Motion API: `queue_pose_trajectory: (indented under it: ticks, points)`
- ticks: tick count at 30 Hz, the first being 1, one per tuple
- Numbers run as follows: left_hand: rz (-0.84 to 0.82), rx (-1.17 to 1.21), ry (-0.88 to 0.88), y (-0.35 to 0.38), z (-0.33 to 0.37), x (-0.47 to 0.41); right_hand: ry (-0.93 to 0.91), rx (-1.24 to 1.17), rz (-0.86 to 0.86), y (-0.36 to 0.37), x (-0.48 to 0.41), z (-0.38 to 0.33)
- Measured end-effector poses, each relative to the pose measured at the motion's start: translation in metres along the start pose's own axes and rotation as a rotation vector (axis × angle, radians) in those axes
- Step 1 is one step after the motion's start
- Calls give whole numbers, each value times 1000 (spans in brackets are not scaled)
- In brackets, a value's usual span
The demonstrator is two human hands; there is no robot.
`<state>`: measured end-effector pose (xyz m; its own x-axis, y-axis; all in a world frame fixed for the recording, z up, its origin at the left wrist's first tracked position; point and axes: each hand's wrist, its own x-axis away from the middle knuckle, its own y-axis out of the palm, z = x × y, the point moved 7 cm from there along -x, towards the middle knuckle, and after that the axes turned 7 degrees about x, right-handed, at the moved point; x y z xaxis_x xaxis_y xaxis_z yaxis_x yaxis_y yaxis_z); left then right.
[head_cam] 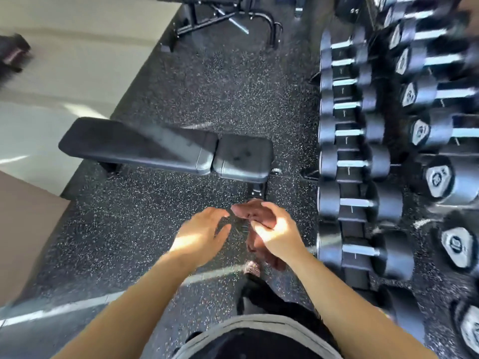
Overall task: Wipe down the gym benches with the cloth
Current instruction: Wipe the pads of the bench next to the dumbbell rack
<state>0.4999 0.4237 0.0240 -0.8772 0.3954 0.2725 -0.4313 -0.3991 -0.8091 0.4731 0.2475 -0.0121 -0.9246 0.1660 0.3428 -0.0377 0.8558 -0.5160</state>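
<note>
We have a single view, from a camera worn on the head, looking steeply down and forward over the person's own torso and both forearms. We take the near bench (166, 149) as our landmark: it lies ahead of the camera, crossing the middle of the frame from left to right, seen from above and fairly close. Beyond it, at the top edge, we catch the frame of a second bench (220, 19). To its right the dumbbell rack (355, 151) runs up the frame. The wide lens bends the edges, and they blur.
</note>
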Motion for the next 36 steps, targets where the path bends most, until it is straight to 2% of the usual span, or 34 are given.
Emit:
queue_pose_trajectory:
  ticks: [5, 11, 16, 24, 29, 32, 36]
  points:
    - [-8, -41, 33, -29, 7, -79, -14, 40, 13, -26, -74, -21]
    - [-50, -32, 49, -46, -7, -139, 13, -37, 28, -33, -130, -35]
    - [-116, -47, 139, -59, -15, -199, 73, -49, 37, -29, -171, -44]
    - [-256, -109, 313, -66, -32, -298, 183, -91, 211, -31, -238, -49]
    - [-293, -147, 363, -27, -53, -369, 286, -47, 341, -12, -297, 11]
    - [-268, -171, 390, 20, -74, -417, 293, -38, 433, 6, -340, 62]
    - [-233, -166, 389, 97, -115, -484, 270, -4, 474, 41, -407, 134]
